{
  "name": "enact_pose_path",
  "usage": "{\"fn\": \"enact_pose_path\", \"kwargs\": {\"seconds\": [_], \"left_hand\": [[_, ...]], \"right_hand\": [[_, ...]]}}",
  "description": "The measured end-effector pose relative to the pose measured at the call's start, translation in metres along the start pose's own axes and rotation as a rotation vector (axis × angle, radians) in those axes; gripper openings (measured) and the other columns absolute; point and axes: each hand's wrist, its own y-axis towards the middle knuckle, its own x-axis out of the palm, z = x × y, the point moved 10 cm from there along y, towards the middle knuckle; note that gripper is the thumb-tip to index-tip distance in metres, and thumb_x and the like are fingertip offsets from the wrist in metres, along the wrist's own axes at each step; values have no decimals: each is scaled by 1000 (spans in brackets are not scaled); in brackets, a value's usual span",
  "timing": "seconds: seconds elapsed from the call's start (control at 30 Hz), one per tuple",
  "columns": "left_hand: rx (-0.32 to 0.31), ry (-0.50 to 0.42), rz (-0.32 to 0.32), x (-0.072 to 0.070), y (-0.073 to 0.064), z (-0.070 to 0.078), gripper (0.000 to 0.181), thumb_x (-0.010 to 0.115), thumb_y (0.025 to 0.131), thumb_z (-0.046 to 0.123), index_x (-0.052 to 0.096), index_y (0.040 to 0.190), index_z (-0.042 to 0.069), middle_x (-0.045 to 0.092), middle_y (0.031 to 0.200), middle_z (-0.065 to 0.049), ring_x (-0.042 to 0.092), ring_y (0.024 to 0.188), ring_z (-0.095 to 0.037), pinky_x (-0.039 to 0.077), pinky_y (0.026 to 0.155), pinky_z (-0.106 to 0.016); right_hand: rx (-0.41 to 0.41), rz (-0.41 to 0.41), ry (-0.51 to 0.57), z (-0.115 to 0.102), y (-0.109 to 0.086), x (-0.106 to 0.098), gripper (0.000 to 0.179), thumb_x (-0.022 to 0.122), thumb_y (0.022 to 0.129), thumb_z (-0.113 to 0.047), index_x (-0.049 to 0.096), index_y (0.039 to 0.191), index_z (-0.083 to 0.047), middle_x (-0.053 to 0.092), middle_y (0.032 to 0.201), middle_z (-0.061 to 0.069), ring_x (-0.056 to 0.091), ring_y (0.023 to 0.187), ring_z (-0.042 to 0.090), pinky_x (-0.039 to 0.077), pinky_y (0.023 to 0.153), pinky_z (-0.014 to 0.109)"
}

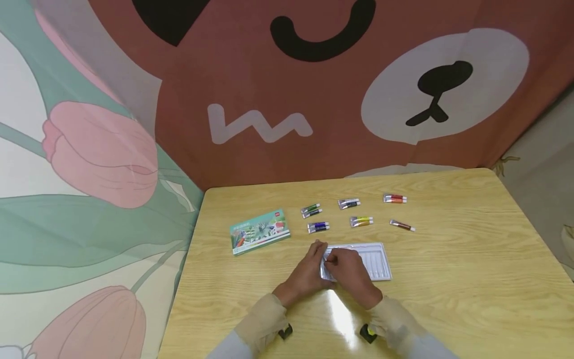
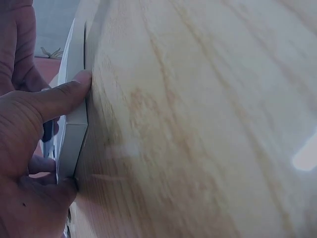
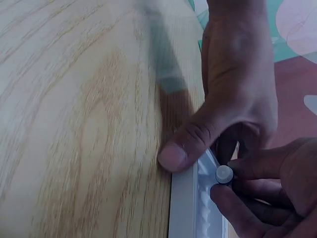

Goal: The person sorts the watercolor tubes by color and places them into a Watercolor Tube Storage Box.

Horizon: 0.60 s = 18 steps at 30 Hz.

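A white plastic tray [image 1: 379,263] with narrow slots lies on the table in front of the person. The left hand [image 1: 307,273] grips its left end, the thumb along the near side wall in the left wrist view and other fingers round the end. Over that same end, the right hand [image 1: 352,271] pinches a small paint tube [image 3: 224,174] between thumb and fingers. Its round white cap points toward the right wrist camera, while most of its body is hidden by the fingers.
Behind the tray lie paint tubes in pairs: green [image 1: 311,210], blue [image 1: 318,227], white and black [image 1: 349,203], yellow [image 1: 361,221], and red and orange [image 1: 395,198]. A single brown tube [image 1: 402,225] lies apart. The teal paint box [image 1: 260,232] is at left.
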Motion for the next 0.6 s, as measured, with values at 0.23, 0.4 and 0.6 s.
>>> {"fn": "enact_pose_path", "kwargs": {"seconds": [0.23,0.4,0.6], "left_hand": [[47,55,24,0,2,4,108,91,75,31,31,158,-2,35,161,-15,30,154,-36,43,117,-34],[75,94,37,-2,2,7,103,88,75,22,32,157,-5,35,160,-19,30,154,-38,44,116,-33],[80,78,30,-1,3,5,102,88,76,22,31,157,-5,34,161,-18,28,155,-38,44,116,-34]], "right_hand": [[39,21,3,0,0,9,18,75,78,-6,63,68,-14,62,66,-4,54,62,12,45,56,29],[64,-3,-12,3,0,19,17,75,80,-7,63,70,-15,60,70,-2,56,67,14,48,60,33],[15,21,-71,-1,-1,20,12,78,83,-9,67,77,-11,61,74,2,58,71,18,50,62,37]]}}
